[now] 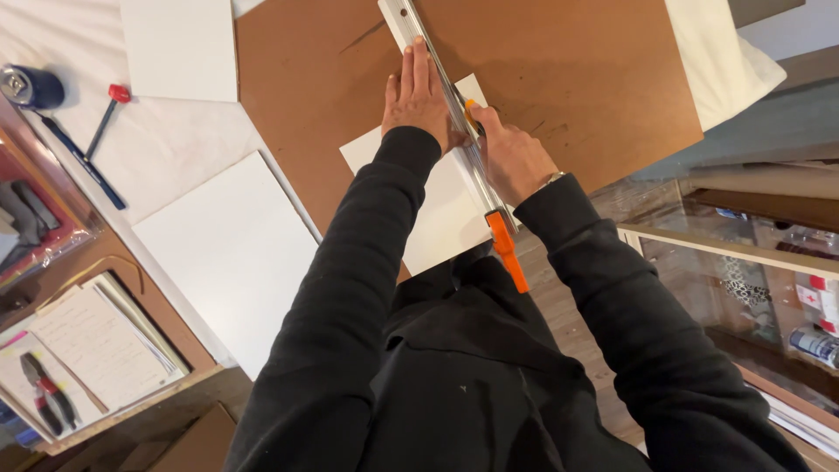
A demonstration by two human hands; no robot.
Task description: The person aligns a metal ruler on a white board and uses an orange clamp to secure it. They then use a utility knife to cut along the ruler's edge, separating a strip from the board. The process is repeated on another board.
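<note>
Ruler [454, 131], a long metal straightedge with an orange end, lies diagonally across a white sheet [437, 210] on a brown board [568, 70], its orange end jutting over the near edge toward the person in black sleeves. Left hand [418, 100] lies flat and open, fingers stretched along the ruler's left side, pressing it down on the sheet. Right hand [511, 157] sits just right of the ruler, closed around an orange-tipped knife [472, 109] whose tip touches the ruler's edge; most of the tool is hidden in the fist. The sheet sits at the board's near edge, partly under both hands.

Nearer on the left, a notepad [96, 345] and red-handled pliers [48, 393] lie at the counter's corner. A larger white panel [232, 253] rests left of the board on the white-covered counter [166, 131]. Farther out, a blue pen [87, 162] and a red-headed tool [109, 109] lie close together, a dark blue roll [31, 87] at the far left edge. Another white panel [179, 48] lies at the far side, touching the board's left corner.
</note>
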